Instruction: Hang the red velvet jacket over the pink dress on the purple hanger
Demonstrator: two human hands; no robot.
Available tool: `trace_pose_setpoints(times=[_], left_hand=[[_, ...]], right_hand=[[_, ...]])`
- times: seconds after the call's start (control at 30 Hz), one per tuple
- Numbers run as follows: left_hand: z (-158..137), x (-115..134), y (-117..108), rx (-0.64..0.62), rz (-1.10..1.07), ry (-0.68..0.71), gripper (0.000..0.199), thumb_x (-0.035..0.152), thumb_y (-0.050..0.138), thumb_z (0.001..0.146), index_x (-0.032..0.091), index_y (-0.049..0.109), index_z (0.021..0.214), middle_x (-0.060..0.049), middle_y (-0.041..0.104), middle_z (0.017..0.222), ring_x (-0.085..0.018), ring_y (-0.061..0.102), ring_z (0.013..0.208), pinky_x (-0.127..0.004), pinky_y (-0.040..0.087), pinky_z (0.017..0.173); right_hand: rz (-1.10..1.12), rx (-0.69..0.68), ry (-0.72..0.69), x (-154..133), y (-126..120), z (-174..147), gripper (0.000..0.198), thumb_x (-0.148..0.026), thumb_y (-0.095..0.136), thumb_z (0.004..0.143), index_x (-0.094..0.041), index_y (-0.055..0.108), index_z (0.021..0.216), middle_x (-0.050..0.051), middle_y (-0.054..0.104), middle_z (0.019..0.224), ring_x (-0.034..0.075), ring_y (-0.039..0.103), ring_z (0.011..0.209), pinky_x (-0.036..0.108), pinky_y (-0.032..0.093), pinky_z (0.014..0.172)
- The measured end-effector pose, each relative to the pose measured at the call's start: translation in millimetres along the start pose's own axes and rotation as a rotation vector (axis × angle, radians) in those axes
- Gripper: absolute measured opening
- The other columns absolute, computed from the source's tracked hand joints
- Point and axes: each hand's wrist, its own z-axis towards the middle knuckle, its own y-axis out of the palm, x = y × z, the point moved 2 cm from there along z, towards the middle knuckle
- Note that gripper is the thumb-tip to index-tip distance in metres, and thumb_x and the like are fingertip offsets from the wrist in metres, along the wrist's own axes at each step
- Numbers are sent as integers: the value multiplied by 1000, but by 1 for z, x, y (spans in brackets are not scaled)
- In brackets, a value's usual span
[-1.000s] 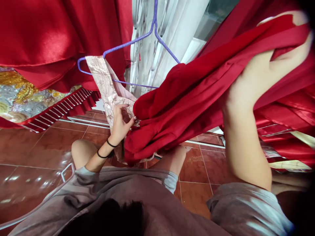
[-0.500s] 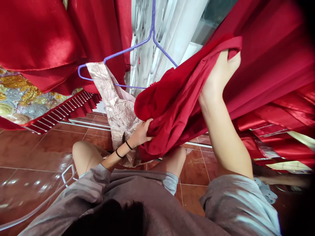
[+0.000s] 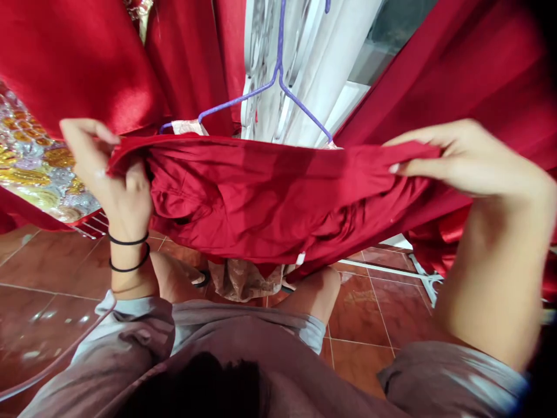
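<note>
A red garment (image 3: 270, 197) is stretched wide between my two hands, its upper edge pulled nearly straight. My left hand (image 3: 117, 174), with two black bands on the wrist, is closed on the garment's left end. At the other end, my right hand (image 3: 461, 157) pinches the edge between thumb and fingers. A small white tag (image 3: 300, 258) shows low on the cloth. Behind it hangs a purple hanger (image 3: 279, 64) carrying a pale pink garment (image 3: 243, 281), mostly hidden by the red cloth; only its shoulders and lower hem show.
Red satin cloth (image 3: 78, 64) hangs at the left above a gold and silver sequined piece (image 3: 43, 162). More red fabric (image 3: 491, 75) hangs at the right. A white metal rack (image 3: 261, 81) and white drape (image 3: 331, 64) stand behind. A hose or cable (image 3: 65, 354) runs at lower left.
The red garment has gone from a bunched slant to spread level across the front, covering much of the pink one. My left hand moved left and up; my right hand moved right and slightly down.
</note>
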Motion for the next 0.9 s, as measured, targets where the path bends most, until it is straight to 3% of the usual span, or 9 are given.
trace_pose_setpoints(times=[0.1,0.17,0.2,0.33,0.37,0.43,0.53,0.7,0.9], left_hand=[[18,-22,2,-600,87,-58,23,27,52,79,8,61,87,1,57,77,-9,49,73,-35,48,85],[17,-37,2,-842,128,-167,27,32,55,81,6,65,83,2,57,70,-8,46,67,-32,49,80],[17,-42,0,-757,149,-147,29,33,54,82,6,65,83,1,58,71,-9,48,68,-33,49,81],[-1,-38,-20,245,321,159,28,26,45,87,9,66,92,-10,64,90,-21,56,90,-41,43,94],[-8,-38,-21,289,393,168,25,25,46,86,11,66,92,-11,64,91,-23,56,93,-40,42,94],[-18,-43,-19,-37,532,66,18,25,52,83,15,66,87,-9,62,83,-23,55,86,-35,42,85],[-28,-55,-24,-606,707,-236,17,32,59,79,17,60,69,-2,47,59,-18,44,64,-27,36,67],[-21,-60,-51,-501,463,-421,28,29,62,73,16,46,54,4,35,50,-9,29,53,-23,27,57],[-9,-88,-69,-273,-350,-817,15,21,60,63,16,56,76,-1,61,68,-18,59,79,-42,53,88]], right_hand=[[25,-715,20,5,34,2,47,-40,73,69,-13,75,107,2,75,102,11,69,91,24,51,80],[55,-811,-13,10,54,8,33,-38,69,79,-13,77,99,2,76,98,12,70,87,24,54,80],[75,-659,-42,11,62,12,28,-36,67,83,-13,77,94,2,76,94,12,69,84,25,54,79],[102,462,-169,3,86,16,19,-22,58,91,-17,73,102,7,74,103,17,67,93,32,52,87],[68,597,-185,0,98,13,22,-19,53,92,-17,72,105,9,73,106,18,66,97,33,51,90],[-43,456,-179,-2,130,11,22,-18,51,91,-17,72,99,9,74,99,21,66,94,35,50,87],[-160,-237,-80,8,178,9,16,-17,56,86,-16,72,83,7,74,86,22,67,81,33,49,76],[-155,-280,-57,0,195,18,21,-17,49,89,-14,69,83,7,73,85,20,67,80,29,46,74],[-282,-440,-213,-67,256,31,21,-27,56,88,-11,68,95,16,72,98,30,69,92,37,50,82]])
